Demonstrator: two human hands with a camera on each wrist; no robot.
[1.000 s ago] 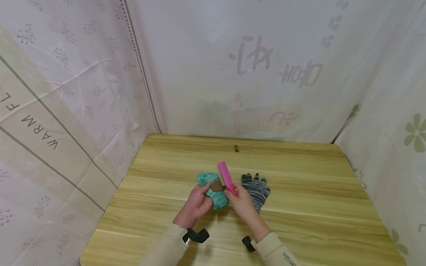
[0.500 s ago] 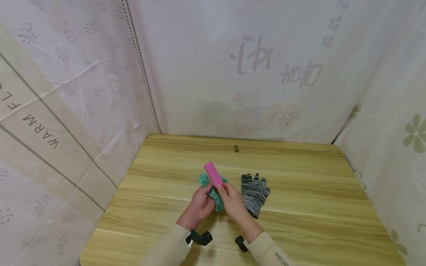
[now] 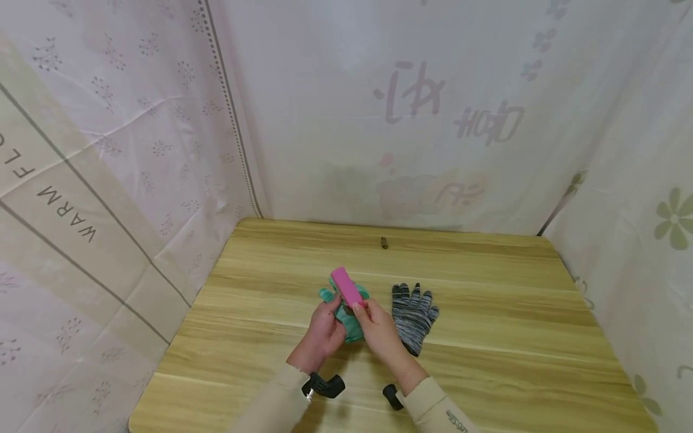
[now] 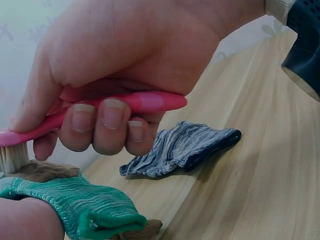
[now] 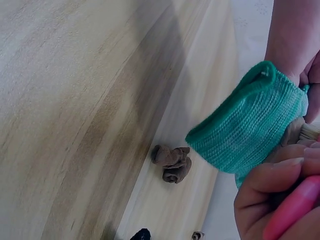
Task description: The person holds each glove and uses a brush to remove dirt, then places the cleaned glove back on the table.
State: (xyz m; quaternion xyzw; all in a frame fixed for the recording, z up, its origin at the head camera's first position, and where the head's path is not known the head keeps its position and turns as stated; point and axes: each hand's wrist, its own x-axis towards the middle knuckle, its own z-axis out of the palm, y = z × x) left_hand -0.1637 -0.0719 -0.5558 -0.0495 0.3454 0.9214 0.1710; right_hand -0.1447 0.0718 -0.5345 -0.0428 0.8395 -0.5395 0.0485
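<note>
In the head view my left hand (image 3: 323, 332) holds a green knitted glove (image 3: 353, 328) above the table, thumb on top. My right hand (image 3: 385, 340) grips a pink brush (image 3: 346, 287), which lies slantwise over the glove. The left wrist view shows the right fingers curled round the pink handle (image 4: 150, 101) and the bristles (image 4: 14, 157) touching a brown patch (image 4: 47, 171) on the glove. In the right wrist view the glove's cuff (image 5: 235, 112) hangs beside the right hand (image 5: 270, 200). The brush covers part of the patch.
A grey-and-black striped glove (image 3: 414, 317) lies flat on the wooden table (image 3: 503, 313), right of the hands. A small dark object (image 3: 384, 242) is near the back edge. The right wrist view shows a crumpled brown lump (image 5: 172, 162) on the table. Patterned cloth hangs around.
The brush and my right hand have moved left, so the brush now covers much of the brown patch. The green glove has shifted slightly in my left hand. The striped glove has stayed put.
</note>
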